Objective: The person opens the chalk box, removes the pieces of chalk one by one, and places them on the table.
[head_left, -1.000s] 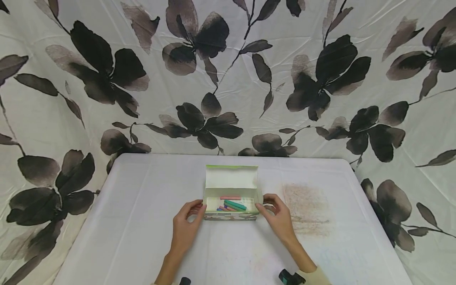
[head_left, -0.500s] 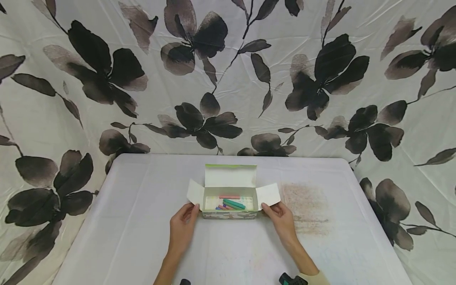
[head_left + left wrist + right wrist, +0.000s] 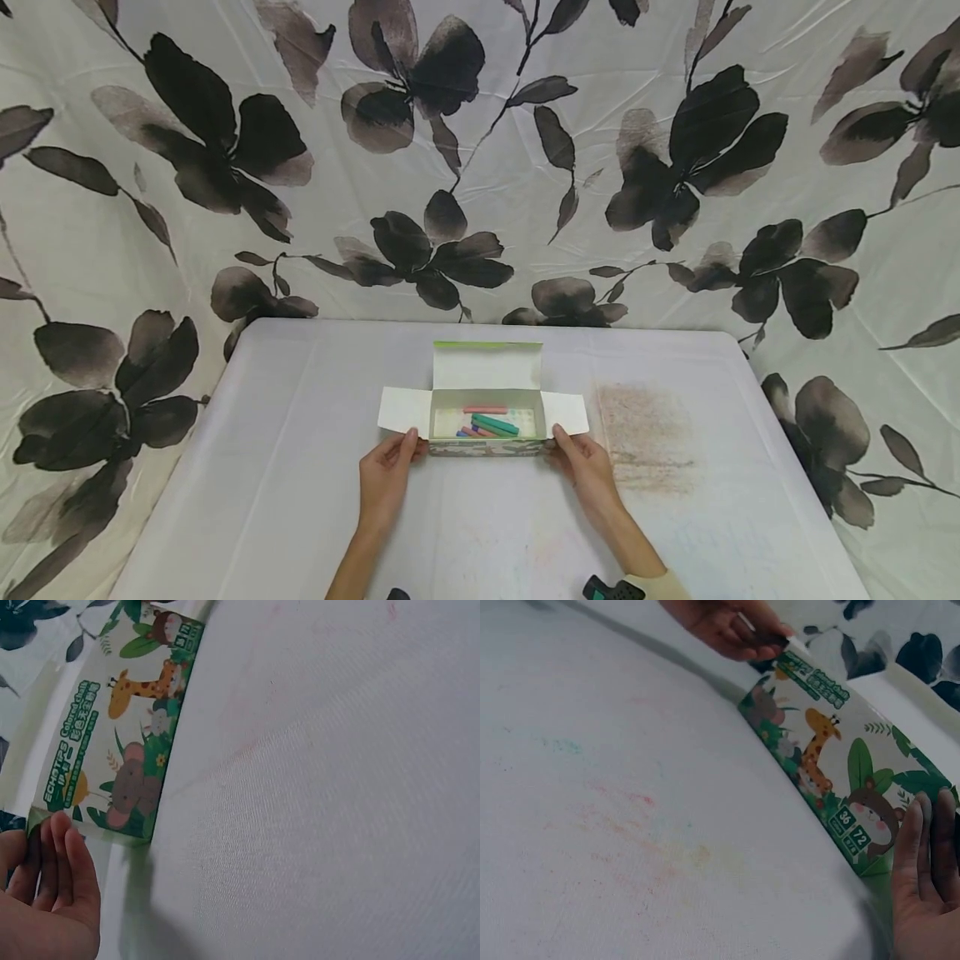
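The left hand point(image 3: 382, 483) pinches a white card flap point(image 3: 401, 408), thumb and fingers close together. The open green-and-white card box point(image 3: 483, 448) sits between, with pink, green and blue chalk sticks point(image 3: 495, 427) inside. The right hand point(image 3: 591, 479) has its thumb on another flap point(image 3: 567, 410), fingers straight; whether it pinches, I can't tell.

The head view was evenly bright, both wrist views dimmer.
A soft shadow darkened the counter point(image 3: 315, 810) at the lower left of the left wrist view.
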Motion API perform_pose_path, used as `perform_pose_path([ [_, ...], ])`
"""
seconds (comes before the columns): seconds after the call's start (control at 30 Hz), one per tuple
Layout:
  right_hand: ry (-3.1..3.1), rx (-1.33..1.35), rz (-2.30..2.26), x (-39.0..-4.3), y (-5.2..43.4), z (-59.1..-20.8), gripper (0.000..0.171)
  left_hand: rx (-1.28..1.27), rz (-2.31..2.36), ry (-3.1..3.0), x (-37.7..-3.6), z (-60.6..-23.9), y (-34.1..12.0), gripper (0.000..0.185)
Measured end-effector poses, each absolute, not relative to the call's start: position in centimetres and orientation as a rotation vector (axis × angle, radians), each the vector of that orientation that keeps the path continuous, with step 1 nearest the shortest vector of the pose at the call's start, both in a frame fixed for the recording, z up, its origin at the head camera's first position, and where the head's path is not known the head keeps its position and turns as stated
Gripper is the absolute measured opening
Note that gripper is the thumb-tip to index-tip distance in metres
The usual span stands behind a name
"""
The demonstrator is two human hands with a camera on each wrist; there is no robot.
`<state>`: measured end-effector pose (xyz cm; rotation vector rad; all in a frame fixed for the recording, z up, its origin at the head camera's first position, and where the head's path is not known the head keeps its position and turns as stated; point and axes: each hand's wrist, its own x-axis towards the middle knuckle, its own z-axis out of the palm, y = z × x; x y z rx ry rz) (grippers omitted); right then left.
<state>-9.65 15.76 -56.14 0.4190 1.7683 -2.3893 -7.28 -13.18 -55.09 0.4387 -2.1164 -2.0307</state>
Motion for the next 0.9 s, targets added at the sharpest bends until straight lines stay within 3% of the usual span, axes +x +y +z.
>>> perform_pose_path([
  [0.13, 1.705, 0.465, -2.372, -9.6, 15.5, -56.4, 0.026, 0.511, -2.099, -2.070, -7.2, -55.1, -13.0, 0.033],
  [0.43, 1.679, 0.452, -2.261, -9.3, 15.5, -56.3, 0.038, 0.689, -2.403, -1.948, -7.2, -55.1, -12.3, 0.045],
  [0.9, 1.938, 0.303, -2.051, -9.5, 16.1, -56.2, 0.054, 0.711, -2.424, -1.947, -7.3, -54.9, -12.1, 0.039],
])
